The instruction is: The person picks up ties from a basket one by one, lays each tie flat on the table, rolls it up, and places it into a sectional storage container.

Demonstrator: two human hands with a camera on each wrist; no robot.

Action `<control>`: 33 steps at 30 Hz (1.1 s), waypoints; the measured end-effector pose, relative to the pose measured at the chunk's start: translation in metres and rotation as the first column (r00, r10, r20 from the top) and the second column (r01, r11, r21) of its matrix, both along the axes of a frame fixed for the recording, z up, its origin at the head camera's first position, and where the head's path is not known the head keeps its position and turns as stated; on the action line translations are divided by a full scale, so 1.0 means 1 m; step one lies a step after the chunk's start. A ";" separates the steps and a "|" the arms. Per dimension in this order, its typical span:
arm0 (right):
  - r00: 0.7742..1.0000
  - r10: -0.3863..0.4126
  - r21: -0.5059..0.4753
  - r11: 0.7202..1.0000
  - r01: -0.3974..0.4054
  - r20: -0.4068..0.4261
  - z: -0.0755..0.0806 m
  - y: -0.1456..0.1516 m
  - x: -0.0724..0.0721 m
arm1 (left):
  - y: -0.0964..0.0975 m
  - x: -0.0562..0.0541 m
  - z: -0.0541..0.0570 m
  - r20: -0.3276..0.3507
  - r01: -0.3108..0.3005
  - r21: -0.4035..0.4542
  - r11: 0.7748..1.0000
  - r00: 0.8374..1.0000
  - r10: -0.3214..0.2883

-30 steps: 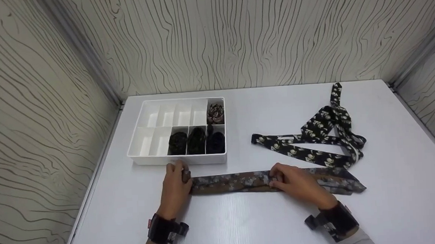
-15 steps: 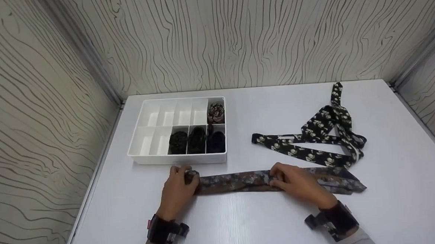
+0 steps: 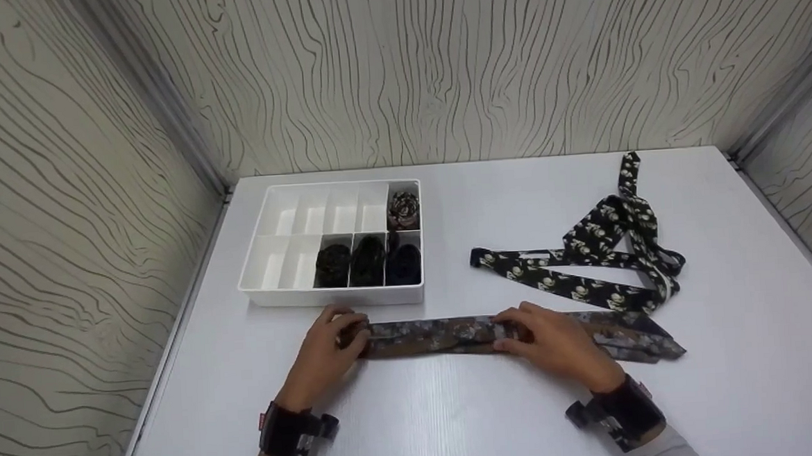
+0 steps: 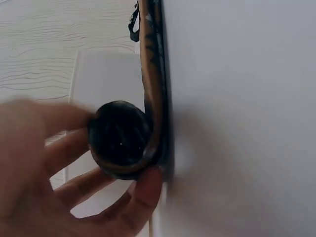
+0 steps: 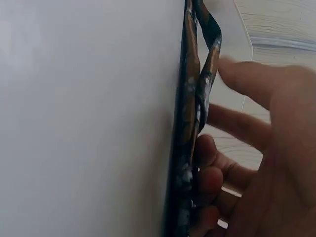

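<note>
A brown and grey patterned necktie lies lengthwise on the table, its pointed end at the right. At its left end the tie is wound into a roll, seen end-on in the left wrist view. My left hand holds this roll, fingers and thumb curled round it; in the head view the hand mostly hides it. Farther right, my right hand pinches the flat length of the tie. The right wrist view shows a raised fold of the fabric between its thumb and fingers.
Behind the left hand stands a white divided box, with several rolled ties in its right-hand compartments. A black tie with pale figures lies loosely looped at the back right. Patterned panels border the white table.
The roll in my left hand has moved right, shortening the flat length. The left fingers now cover more of it. My right hand has shifted very slightly left.
</note>
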State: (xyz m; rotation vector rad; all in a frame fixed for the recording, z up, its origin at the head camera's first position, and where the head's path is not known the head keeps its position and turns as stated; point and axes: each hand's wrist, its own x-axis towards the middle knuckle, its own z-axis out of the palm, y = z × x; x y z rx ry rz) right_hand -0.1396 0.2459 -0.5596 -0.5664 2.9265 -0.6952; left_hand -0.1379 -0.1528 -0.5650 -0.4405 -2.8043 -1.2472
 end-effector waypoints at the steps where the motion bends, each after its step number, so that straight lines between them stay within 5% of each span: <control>1: 1.000 -0.007 0.001 1.000 0.007 -0.006 0.000 -0.001 0.000 | -0.003 0.000 0.000 0.019 0.030 0.015 0.999 0.999 -0.030; 6: 1.000 -0.014 0.002 1.000 0.014 -0.024 0.001 0.000 -0.002 | -0.015 -0.004 0.001 0.016 0.124 0.030 0.992 0.992 -0.125; 13: 1.000 0.001 0.016 1.000 -0.001 -0.007 0.007 0.000 -0.006 | -0.016 -0.003 0.002 0.032 0.040 -0.006 0.999 0.999 -0.039; 18: 0.997 0.064 -0.001 0.998 -0.064 -0.053 0.014 -0.022 -0.006 | -0.010 -0.001 0.003 -0.009 0.087 -0.096 0.992 0.996 -0.089; 25: 0.952 0.301 0.014 0.954 -0.301 -0.057 0.013 -0.069 -0.009 | -0.002 -0.001 0.004 -0.039 0.140 -0.148 0.979 0.988 -0.147; 33: 0.923 0.329 0.166 0.940 -0.299 -0.201 0.009 -0.102 -0.014 | -0.007 -0.005 0.004 -0.005 0.114 -0.079 0.990 0.993 -0.115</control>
